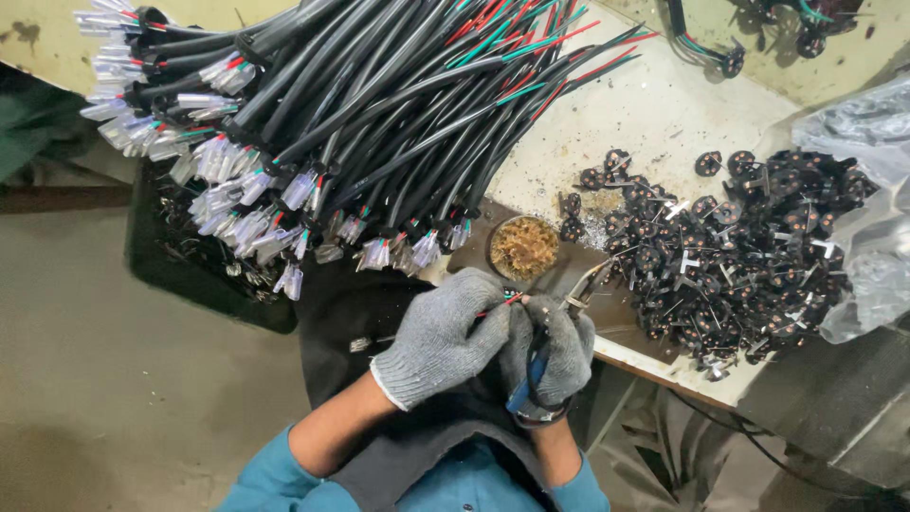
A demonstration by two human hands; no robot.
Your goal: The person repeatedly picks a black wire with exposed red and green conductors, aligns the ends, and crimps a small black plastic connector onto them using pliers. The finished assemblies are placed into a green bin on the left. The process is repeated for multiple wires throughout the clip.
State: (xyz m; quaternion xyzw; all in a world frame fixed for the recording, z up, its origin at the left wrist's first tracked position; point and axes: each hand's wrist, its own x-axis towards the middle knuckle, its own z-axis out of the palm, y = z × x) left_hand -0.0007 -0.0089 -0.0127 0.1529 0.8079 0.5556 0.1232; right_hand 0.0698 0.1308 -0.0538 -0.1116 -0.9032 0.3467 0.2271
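At lower centre, the gloved left hand (438, 337) pinches a thin red wire (500, 303) while the right hand (559, 349) grips blue-handled pliers (586, 287), apparently mid-trim, needing steady alignment.

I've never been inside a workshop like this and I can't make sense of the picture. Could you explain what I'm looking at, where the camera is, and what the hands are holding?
There is one picture, taken by a camera worn on the person's head, looking down at their own two hands in grey knit gloves. The left hand pinches thin red wire ends at its fingertips. The right hand grips a pair of pliers with blue handles, the metal tips pointing up and to the right, close to those wires.

Above the hands lies a big bundle of black cables with red and green wires inside and clear plastic connectors at the ends. To the right on the worn workbench is a heap of small black round parts with metal pins, beside a clear plastic bag. A small round dish of brownish material sits just above the hands.
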